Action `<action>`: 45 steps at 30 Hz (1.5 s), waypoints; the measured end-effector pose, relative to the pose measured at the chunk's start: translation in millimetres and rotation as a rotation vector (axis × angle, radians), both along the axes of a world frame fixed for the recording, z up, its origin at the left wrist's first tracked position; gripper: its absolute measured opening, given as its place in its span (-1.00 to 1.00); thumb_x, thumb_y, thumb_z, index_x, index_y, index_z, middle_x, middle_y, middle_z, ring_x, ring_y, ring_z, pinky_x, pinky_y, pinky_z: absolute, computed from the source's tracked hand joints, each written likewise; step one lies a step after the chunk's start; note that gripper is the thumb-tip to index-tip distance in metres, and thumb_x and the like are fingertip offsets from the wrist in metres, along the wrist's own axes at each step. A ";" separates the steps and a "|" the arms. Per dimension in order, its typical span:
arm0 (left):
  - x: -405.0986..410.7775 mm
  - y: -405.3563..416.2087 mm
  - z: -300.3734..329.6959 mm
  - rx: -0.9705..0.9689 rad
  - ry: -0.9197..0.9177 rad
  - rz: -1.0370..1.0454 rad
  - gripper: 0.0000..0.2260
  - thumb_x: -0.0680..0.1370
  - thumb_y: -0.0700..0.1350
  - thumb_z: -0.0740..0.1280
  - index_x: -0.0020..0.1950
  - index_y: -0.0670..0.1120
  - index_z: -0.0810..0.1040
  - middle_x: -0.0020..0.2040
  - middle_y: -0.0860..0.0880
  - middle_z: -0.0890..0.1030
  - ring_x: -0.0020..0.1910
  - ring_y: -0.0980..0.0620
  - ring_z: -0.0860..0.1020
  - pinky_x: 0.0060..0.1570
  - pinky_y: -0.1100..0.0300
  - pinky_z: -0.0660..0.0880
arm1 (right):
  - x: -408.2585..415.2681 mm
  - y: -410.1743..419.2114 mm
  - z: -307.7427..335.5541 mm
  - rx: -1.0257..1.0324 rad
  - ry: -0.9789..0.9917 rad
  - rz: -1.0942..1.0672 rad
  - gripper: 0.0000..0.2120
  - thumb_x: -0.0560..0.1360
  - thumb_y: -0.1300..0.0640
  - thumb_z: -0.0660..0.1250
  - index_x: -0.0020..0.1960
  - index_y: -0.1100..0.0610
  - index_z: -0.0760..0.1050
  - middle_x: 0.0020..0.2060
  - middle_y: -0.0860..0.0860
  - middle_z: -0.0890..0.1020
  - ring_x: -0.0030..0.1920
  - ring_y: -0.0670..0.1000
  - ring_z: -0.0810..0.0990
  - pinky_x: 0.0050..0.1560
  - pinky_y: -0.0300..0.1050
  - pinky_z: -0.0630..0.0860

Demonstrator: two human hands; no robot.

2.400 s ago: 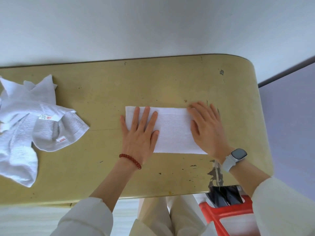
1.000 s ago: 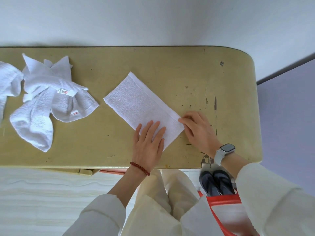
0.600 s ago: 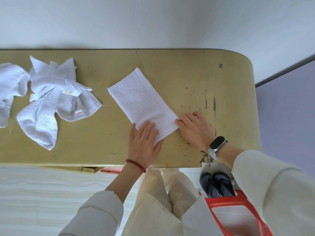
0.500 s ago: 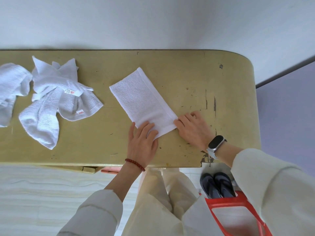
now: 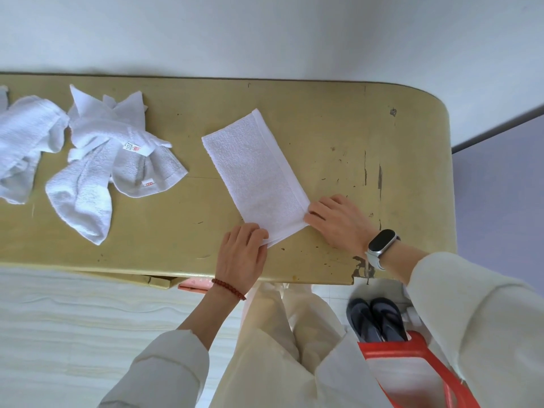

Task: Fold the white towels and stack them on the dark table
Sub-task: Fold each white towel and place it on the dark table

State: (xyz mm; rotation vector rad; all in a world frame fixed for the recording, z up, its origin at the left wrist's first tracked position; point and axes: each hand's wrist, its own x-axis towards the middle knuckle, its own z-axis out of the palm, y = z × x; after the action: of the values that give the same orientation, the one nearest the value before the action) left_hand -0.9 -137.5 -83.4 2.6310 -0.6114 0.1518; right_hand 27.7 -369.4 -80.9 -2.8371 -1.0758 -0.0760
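Yellowish table by a pale wall holds the towel, a folded strip lying diagonal at frame centre. Left hand and right hand pinch its two near corners, fingers curled on cloth. Soft, light, floppy: prob. best lifted by those corners w/ both hands; loose towels sit upper left.

Folded towel: white terry cloth, nubby matt pile, smoother woven band along one long edge. Crumpled towels toward the table's left end: same looped cloth, soft and matt, small printed fabric labels. Table: olive-yellow painted top, low sheen, scuffed, paint chipped at the near edge. Bracelet: glossy red beads. Smartwatch: glossy dark face, smooth pale strap. Stool: shiny red plastic.
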 end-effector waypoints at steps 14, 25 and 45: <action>-10.8 -0.6 1.7 0.102 -0.050 0.004 -0.86 0.46 0.01 0.28 -0.14 -0.04 0.53 -0.17 0.00 0.59 -0.24 -0.04 0.50 -0.26 0.15 0.35 | 0.6 12.9 6.2 -0.099 -0.228 0.042 -0.74 0.34 0.40 0.13 -0.41 0.14 0.44 -0.47 0.02 0.46 -0.49 0.01 0.38 -0.45 -0.17 0.30; 1.8 -30.4 20.6 0.089 -0.028 0.083 -0.80 0.39 -0.17 0.19 -0.18 -0.07 0.61 -0.18 0.01 0.60 -0.12 0.02 0.43 -0.17 0.18 0.27 | -6.5 4.3 25.3 -0.027 -0.019 -0.240 -0.77 0.30 0.28 0.06 -0.35 0.17 0.49 -0.38 0.05 0.50 -0.44 0.03 0.42 -0.50 -0.15 0.36; 43.6 -24.8 62.0 -0.737 0.737 0.526 -0.81 0.59 -0.11 0.19 -0.22 -0.03 0.45 -0.30 -0.08 0.45 -0.27 0.01 0.41 -0.22 -0.09 0.48 | 27.5 38.0 69.4 0.752 0.381 -0.733 -0.75 0.59 0.23 0.10 0.23 0.18 0.41 0.02 0.00 0.49 -0.16 -0.06 0.44 -0.16 -0.16 0.41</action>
State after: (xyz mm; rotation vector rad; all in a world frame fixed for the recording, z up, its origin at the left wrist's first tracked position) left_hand 42.7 -162.2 -21.3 1.8535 0.3426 -0.3613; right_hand 55.2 -331.5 -11.4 -2.2430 0.1068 0.0065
